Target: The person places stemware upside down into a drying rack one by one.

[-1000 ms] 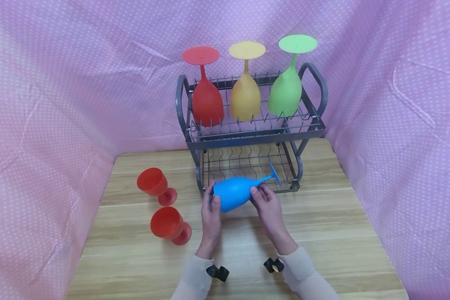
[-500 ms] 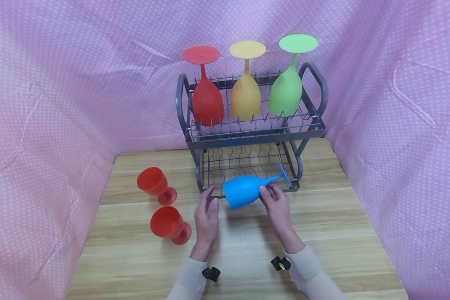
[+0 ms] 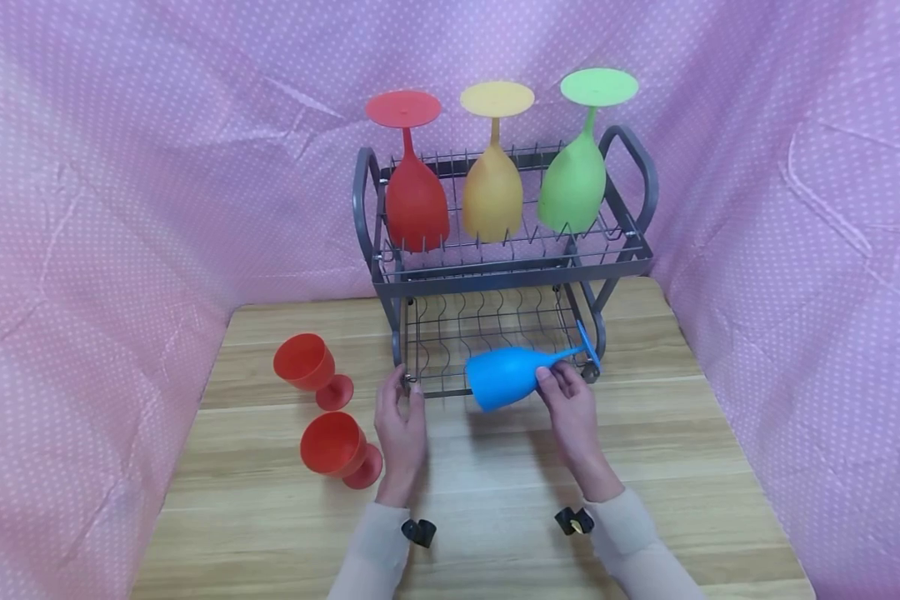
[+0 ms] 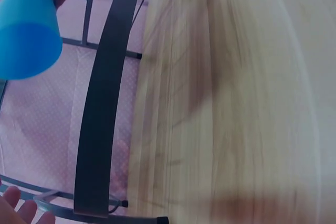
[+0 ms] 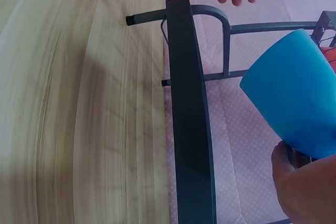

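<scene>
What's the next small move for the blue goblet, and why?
Probably have the right hand ease the blue goblet forward over the lower shelf: it is held sideways near that shelf's front edge, while the upper shelf bears the tall red goblet, yellow goblet and green goblet.

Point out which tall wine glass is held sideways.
The blue glass, in the right hand; the red glass, yellow glass and green glass stand upside down on the rack's top shelf.

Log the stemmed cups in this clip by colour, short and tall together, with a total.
Red: 3 (tall red cup, short red cups)
Yellow: 1 (yellow cup)
Green: 1 (green cup)
Blue: 1 (blue cup)
Total: 6
</scene>
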The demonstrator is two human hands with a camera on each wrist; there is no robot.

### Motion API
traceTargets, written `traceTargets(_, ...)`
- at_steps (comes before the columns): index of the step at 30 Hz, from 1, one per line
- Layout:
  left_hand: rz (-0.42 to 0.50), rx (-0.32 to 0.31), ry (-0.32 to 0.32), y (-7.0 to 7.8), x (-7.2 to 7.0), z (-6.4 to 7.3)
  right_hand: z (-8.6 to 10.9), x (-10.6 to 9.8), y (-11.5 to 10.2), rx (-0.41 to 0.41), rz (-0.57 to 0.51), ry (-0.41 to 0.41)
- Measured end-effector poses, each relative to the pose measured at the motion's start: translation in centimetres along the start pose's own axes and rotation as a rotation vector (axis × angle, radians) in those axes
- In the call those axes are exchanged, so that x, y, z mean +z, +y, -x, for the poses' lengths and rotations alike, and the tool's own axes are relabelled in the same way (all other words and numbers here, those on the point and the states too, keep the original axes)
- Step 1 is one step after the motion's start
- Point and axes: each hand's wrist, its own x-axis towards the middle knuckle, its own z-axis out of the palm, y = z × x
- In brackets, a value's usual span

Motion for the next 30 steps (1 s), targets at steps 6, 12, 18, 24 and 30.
traceTargets(6,-0.060,-0.041,0.025,-0.4,0.1,-1.1,-0.4,-0.8,0.1,-0.009,0.067,0.020)
traceTargets(12,-0.105,-0.041,0.054,-0.9,0.6,-2.1,-0.8,-1.4,0.0,-0.015,0.128,0.039)
traceTargets(18,-0.148,-0.027,0.095,-1.5,1.0,-3.0,-1.2,-2.0,-0.1,-0.010,0.203,0.066)
traceTargets(24,-0.179,-0.045,0.120,-2.1,1.3,-3.8,-1.7,-2.7,-0.3,-0.049,0.276,0.090)
traceTargets(30,-0.189,-0.038,0.145,-2.1,1.3,-4.6,-2.6,-3.4,-0.5,-0.159,0.293,0.096)
